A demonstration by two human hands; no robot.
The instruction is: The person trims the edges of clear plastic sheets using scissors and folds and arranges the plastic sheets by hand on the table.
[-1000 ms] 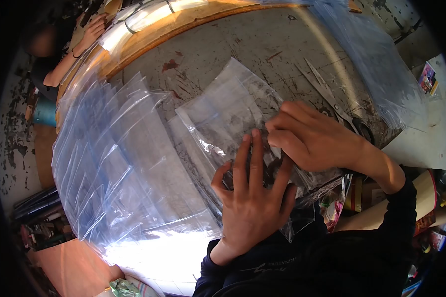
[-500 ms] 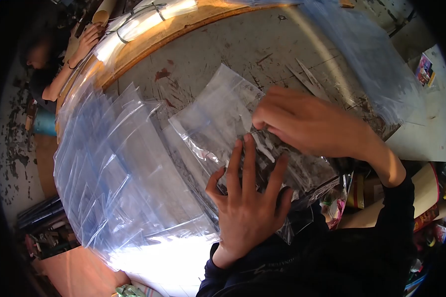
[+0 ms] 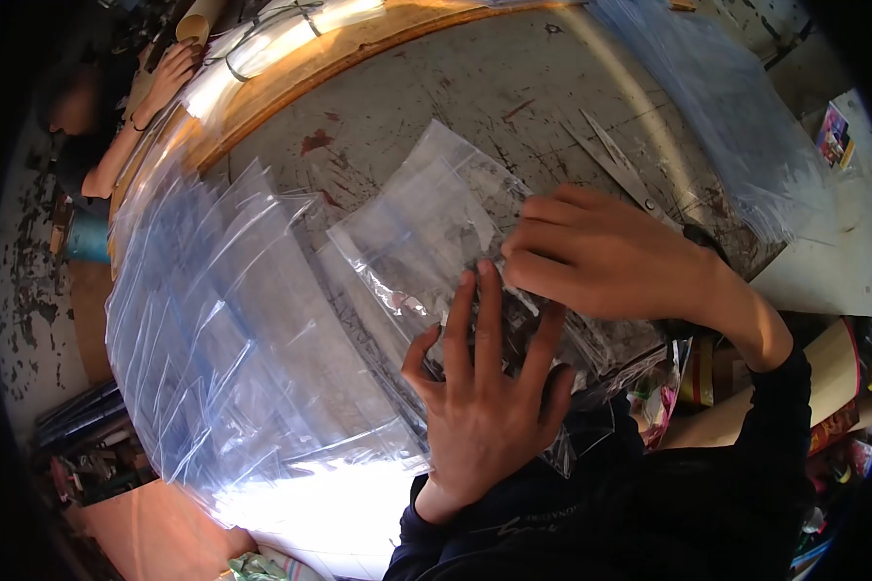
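My left hand (image 3: 484, 378) lies with spread fingers on a clear plastic bag (image 3: 421, 208), pressing its lower part to the table. Just above those fingertips, my right hand (image 3: 601, 252) is closed, its fingers curled together against the bag's right side. Whatever it pinches is hidden behind the fingers. More clear plastic lies in a stack (image 3: 630, 349) under and right of the hands. A pair of scissors (image 3: 615, 165) rests on the table beyond my right hand, blades apart.
Overlapping clear plastic bags (image 3: 223, 339) fan out at left. Another plastic pile (image 3: 707, 107) lies at the upper right. A tied clear bundle (image 3: 281, 48) sits along the wooden edge (image 3: 329, 73). A co-worker's hand (image 3: 174, 73) is near a cardboard tube (image 3: 193, 27).
My right hand has shifted slightly right and its fingers have curled in further, showing more of the scissors. My left hand stays in place.
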